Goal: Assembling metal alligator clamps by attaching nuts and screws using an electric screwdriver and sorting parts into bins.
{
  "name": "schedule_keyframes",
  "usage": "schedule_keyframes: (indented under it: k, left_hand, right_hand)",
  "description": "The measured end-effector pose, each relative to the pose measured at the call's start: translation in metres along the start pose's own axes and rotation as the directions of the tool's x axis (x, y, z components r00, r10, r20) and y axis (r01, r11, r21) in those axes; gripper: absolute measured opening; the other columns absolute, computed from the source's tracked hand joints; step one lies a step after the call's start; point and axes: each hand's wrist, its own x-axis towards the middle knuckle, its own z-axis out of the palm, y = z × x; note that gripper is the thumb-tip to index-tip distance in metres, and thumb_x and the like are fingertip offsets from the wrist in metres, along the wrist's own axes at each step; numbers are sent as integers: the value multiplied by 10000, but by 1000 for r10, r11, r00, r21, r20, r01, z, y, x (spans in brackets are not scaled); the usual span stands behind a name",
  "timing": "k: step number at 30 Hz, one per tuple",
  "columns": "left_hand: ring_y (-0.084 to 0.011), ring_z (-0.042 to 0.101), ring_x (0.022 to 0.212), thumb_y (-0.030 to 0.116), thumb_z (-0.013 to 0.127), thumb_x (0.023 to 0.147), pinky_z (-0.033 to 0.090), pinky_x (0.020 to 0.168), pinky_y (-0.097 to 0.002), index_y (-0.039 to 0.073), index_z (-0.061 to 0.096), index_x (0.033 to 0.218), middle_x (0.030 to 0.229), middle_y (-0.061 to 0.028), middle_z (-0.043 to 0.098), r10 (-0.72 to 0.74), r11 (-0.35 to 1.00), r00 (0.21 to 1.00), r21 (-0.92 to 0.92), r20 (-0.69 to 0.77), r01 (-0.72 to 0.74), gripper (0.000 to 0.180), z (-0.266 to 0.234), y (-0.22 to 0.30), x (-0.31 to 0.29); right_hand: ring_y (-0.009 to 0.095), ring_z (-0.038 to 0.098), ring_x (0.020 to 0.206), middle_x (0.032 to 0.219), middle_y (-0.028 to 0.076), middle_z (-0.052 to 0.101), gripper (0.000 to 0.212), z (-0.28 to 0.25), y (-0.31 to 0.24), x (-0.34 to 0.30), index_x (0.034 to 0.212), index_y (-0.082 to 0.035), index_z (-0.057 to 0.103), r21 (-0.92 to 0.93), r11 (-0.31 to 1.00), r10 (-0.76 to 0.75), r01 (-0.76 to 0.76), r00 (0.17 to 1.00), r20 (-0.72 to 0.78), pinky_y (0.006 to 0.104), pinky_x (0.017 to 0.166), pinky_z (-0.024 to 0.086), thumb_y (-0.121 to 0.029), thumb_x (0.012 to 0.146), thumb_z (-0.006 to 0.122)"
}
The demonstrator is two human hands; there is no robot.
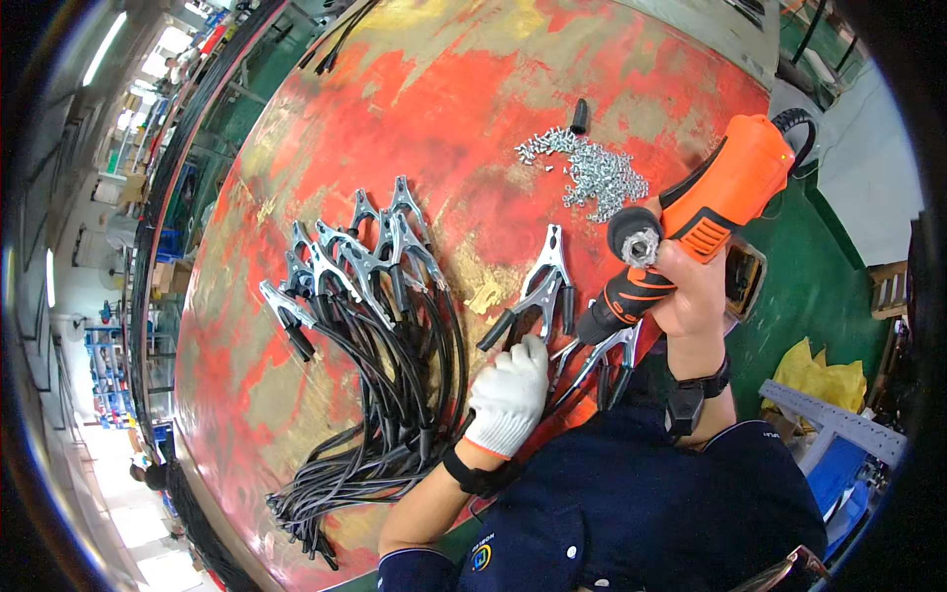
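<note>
My right hand [693, 296], bare with a dark wrist strap, is wrapped round an orange and black power drill [725, 183] held above the table's right side. Small silver screws are clustered in the drill's round dark end [641, 247]. My left hand [511, 390] wears a white knit glove. Its fingers are curled closed at the lower end of a silver spring clamp [548, 281] with black handle grips and jaws pointing away from me. Another clamp [614, 360] lies partly hidden beneath the drill.
Several clamps [370, 252] with black cables [390, 414] lie bundled on the left of the worn red table [286, 158]. Loose silver screws [602, 178] are heaped beyond my hands beside a black sleeve [580, 116]. Yellow material [824, 375] lies at the right.
</note>
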Motion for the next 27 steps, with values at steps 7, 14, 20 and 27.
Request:
schedule_keyframes:
  k: [7, 14, 20, 27]
  left_hand:
    - [-297, 656, 706, 122, 568, 894, 527, 646, -399, 77, 578, 1106, 882, -186, 644, -249, 749, 963, -650, -100, 126, 217, -20, -26, -17]
    - [-162, 617, 690, 203, 549, 924, 495, 637, -310, 20, 584, 1069, 790, -90, 637, -294, 377, 897, -822, 332, 427, 235, -39, -32, -14]
    - [-178, 631, 697, 237, 541, 932, 502, 647, -322, 9, 584, 1046, 807, -105, 651, -210, 368, 906, -828, 368, 423, 258, -25, -34, -11]
    - [-149, 596, 650, 95, 515, 926, 500, 524, -249, -7, 449, 1115, 839, -123, 597, -338, -283, 876, -925, 344, 254, 224, -65, -35, -28]
  right_hand:
    - [177, 654, 796, 968, 117, 645, 389, -7, -1, -8, 1167, -20, 511, 137, 988, 63, -69, 997, 46, 326, 690, 558, -14, 807, 659]
    - [147, 640, 742, 908, 106, 656, 754, 15, 17, -15, 1380, -52, 296, 36, 969, 237, -246, 958, 160, 282, 648, 528, 11, 749, 703]
    - [129, 628, 714, 905, 104, 654, 739, 10, 17, -11, 1369, -60, 330, 10, 976, 214, -217, 971, 110, 260, 634, 514, 2, 748, 725]
    - [157, 646, 793, 898, 90, 646, 802, 12, 26, -16, 1388, -75, 317, -16, 971, 241, -240, 964, 113, 292, 697, 534, 68, 714, 727]
